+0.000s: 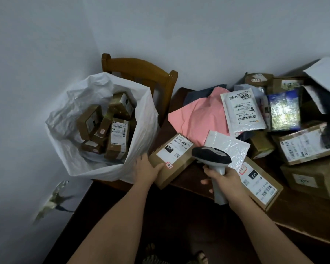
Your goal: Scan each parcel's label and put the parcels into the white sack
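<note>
My left hand [146, 169] grips the near left corner of a flat brown parcel [176, 162] whose white label faces up. It lies at the table's left edge, next to the sack. My right hand [225, 180] holds a grey and black barcode scanner [211, 155] by its handle, its head hovering over the parcel's right end. The white sack [141, 121] stands open on the left and holds several brown labelled boxes [117, 138]. A second flat brown parcel [259, 181] lies on the table under my right wrist.
A dark wooden table [198, 187] carries a pink mailer [196, 115], a white labelled mailer [242, 111], a bubble mailer [227, 145], a shiny blue packet [284, 109] and several cardboard boxes [303, 145] at the right. A wooden chair [141, 69] stands behind the sack against the wall.
</note>
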